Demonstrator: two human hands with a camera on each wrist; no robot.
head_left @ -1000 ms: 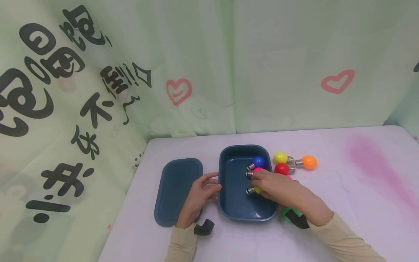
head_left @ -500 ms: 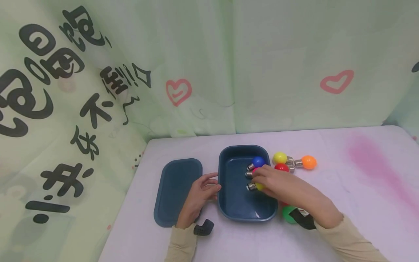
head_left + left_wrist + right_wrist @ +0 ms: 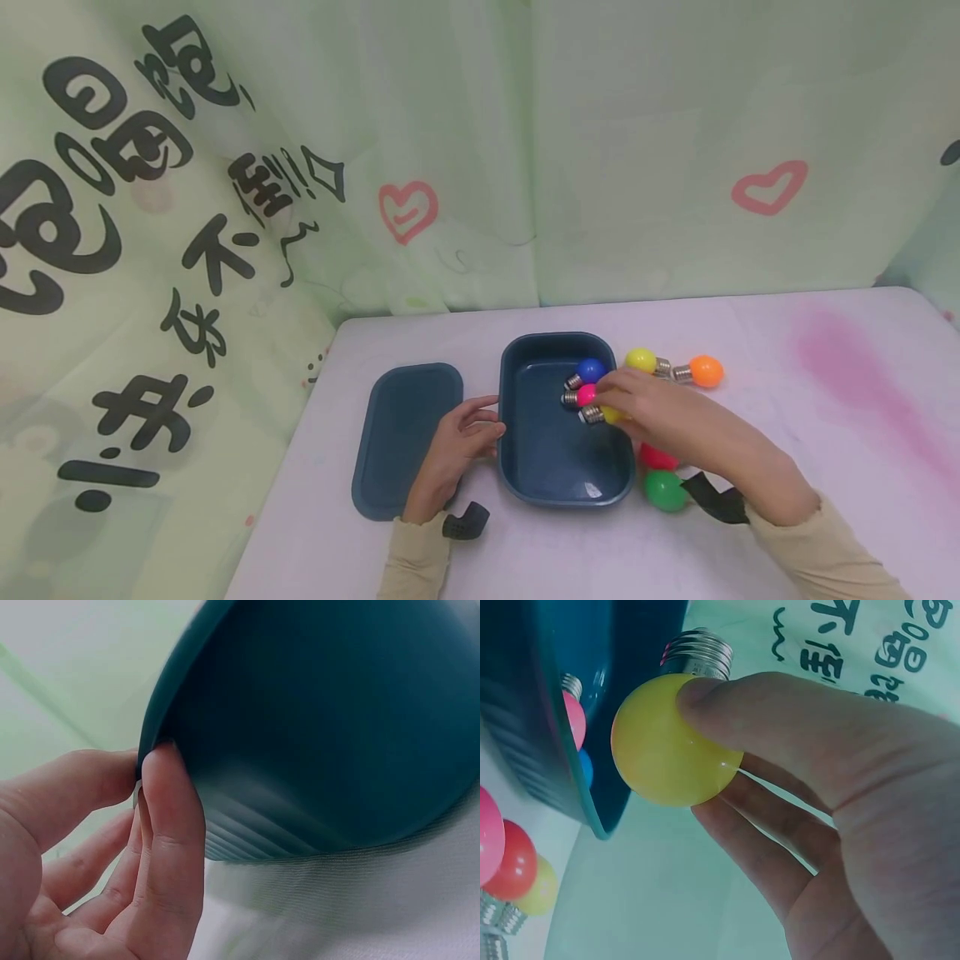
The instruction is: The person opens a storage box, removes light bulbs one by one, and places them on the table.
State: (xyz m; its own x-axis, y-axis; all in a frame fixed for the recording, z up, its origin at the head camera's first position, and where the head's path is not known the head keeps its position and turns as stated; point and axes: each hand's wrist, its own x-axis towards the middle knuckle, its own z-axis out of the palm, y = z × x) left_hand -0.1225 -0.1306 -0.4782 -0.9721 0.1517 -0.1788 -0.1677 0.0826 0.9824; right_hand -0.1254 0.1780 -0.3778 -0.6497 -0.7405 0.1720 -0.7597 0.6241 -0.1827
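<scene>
My right hand (image 3: 667,408) holds a yellow light bulb (image 3: 667,742) by its round glass, between thumb and fingers. The bulb's metal screw base points left over the right part of a dark blue box (image 3: 543,454). Inside the box lie a blue bulb (image 3: 590,371) and a pink bulb (image 3: 586,395), close to the held one. At the box's left side, my left hand (image 3: 459,446) pinches the rim between thumb and finger, as the left wrist view shows. The remaining left fingers are bent beneath.
A matching flat lid (image 3: 405,442) lies left of the box, partly under the left hand. Right of the box lie a yellow bulb (image 3: 641,361), an orange bulb (image 3: 707,372), a red bulb (image 3: 658,456) and a green bulb (image 3: 665,491). A patterned curtain (image 3: 600,150) hangs behind the table.
My right hand has shifted rightward and slightly away from me, carrying the yellow bulb from lower in the box towards its right wall. The left hand stays at the rim.
</scene>
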